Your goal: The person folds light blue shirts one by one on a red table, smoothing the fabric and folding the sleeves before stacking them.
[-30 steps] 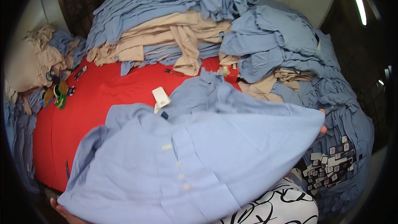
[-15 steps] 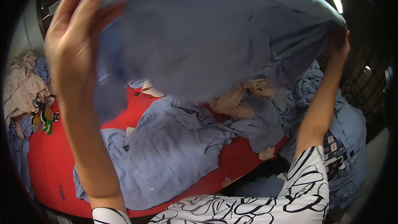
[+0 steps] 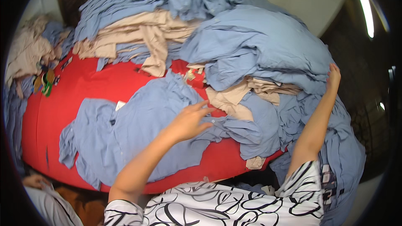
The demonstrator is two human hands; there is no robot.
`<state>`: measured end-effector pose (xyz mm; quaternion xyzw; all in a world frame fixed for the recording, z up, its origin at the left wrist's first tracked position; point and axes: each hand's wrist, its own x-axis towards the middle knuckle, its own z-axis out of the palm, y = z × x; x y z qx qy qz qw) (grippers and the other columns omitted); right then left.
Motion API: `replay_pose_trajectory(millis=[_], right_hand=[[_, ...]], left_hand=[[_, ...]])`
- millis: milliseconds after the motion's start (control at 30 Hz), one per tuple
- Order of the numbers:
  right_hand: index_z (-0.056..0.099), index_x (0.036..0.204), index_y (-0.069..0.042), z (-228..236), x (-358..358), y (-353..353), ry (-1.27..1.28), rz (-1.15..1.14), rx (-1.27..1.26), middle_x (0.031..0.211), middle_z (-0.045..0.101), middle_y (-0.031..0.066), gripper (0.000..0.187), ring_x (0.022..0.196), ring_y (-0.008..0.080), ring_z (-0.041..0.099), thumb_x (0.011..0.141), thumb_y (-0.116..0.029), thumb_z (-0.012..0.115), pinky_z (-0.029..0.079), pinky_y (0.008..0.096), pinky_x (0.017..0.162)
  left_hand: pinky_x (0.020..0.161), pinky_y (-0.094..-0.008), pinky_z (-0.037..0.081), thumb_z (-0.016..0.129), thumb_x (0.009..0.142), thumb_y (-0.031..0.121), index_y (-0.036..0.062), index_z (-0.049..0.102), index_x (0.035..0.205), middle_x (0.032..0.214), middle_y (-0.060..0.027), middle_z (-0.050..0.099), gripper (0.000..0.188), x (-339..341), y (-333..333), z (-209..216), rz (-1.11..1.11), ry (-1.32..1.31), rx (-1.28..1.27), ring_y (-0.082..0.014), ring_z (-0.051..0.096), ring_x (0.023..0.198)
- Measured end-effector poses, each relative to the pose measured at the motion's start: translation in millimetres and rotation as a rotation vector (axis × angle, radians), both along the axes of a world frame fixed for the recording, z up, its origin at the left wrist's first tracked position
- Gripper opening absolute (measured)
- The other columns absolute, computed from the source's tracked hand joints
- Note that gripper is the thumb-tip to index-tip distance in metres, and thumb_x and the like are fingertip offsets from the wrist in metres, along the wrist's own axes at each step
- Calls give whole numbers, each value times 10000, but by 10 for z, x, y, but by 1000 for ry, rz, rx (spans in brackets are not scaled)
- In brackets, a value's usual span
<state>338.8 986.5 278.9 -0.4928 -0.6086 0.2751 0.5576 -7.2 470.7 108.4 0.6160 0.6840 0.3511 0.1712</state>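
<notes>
A light blue shirt [image 3: 268, 37] lies spread over the heap at the right. At its right edge my right hand [image 3: 333, 75] is closed, fingertips on the cloth. My left hand [image 3: 190, 121] is open and empty, fingers apart, above another blue shirt [image 3: 146, 117]. That shirt lies crumpled on the red table cover [image 3: 50, 117], with small buttons down its front and a pale label [image 3: 120, 105] at its upper edge. Beige cloth [image 3: 230, 100] and more blue garments [image 3: 261, 121] lie beneath the spread shirt.
Stacked blue garments [image 3: 125, 0] rise at the back over beige ones [image 3: 155, 37]. A beige pile [image 3: 29, 54] stands at the far left, beside green and yellow tape rolls [image 3: 47, 83]. Another person's hand [image 3: 35, 181] shows at lower left. Blue cloth hangs off the right side.
The blue shirt held up in both hands has come down onto the right heap. My left hand has let go and moved right and down; my right hand has lowered. Another person's hand has appeared.
</notes>
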Motion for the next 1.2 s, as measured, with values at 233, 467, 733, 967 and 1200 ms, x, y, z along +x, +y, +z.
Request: replay_pose_trajectory(millis=[233, 467, 733, 967, 1200], right_hand=[[554, 907, -67, -302, -1653, -4731, 1255, 1395, 736, 951, 452, 37, 91, 902, 194, 474, 918, -155, 576, 396, 297, 768], [577, 1260, -44, -230, -1958, -6132, 1412, 1323, 1093, 1305, 536, 94, 370, 1231, 252, 452, 893, -16, 623, 464, 335, 984], [562, 1278, -49, -492, -2170, -6671, 1407, 1536, 891, 1339, 512, 85, 407, 1234, 248, 452, 881, -2, 635, 456, 351, 991], [559, 1283, -54, -535, -2301, -7032, 1309, 1395, 974, 1346, 506, 78, 420, 1229, 246, 456, 875, 2, 641, 460, 348, 985], [556, 1287, -58, -527, -2411, -7178, 1164, 1260, 1055, 1353, 500, 70, 433, 1224, 243, 461, 870, 7, 648, 465, 346, 979]], left_hand=[[1000, -426, 414, 675, 844, 113, 64, 641, 1125, 1258, -143, 588, 287, -446, -2180, -818, 951, 163, 133, -351, 530, 1171], [1026, -452, 368, 687, 835, 108, 71, 605, 1201, 1324, -139, 518, 377, 52, -3698, -1312, 1482, 340, -60, -355, 467, 1234], [957, -407, 418, 690, 821, 77, 70, 640, 1124, 1192, -118, 588, 308, -97, -4001, -1334, 1489, 150, 171, -324, 533, 1140], [878, -401, 452, 696, 793, 61, 83, 667, 1061, 1090, -75, 620, 270, -1033, -3524, -1167, 1123, 440, 273, -282, 572, 1009], [805, -442, 487, 704, 802, 94, 88, 636, 1050, 995, -65, 601, 257, -1857, -3115, -1155, 1128, 150, 121, -299, 602, 992]])
